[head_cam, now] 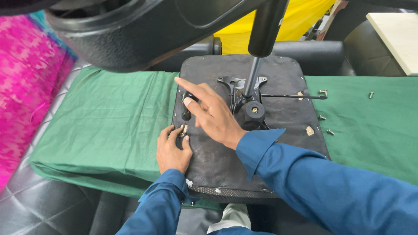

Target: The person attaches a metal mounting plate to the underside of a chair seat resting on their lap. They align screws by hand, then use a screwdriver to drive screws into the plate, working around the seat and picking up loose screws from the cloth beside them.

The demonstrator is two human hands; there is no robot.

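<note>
Hiding bracket (pixel 186 114) beneath hands (pixel 191 130).

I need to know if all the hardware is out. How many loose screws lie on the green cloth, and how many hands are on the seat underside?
Loose screws on the green cloth: 4
Hands, left hand and right hand, on the seat underside: 2
Total: 6

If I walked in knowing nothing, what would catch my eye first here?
Probably the upturned black chair seat lying on the green cloth, with its metal mechanism and column in the middle. Both hands work at its left edge: the left hand pinches a small bolt, the right hand spreads over a dark armrest bracket. Loose screws lie to the right.
</note>
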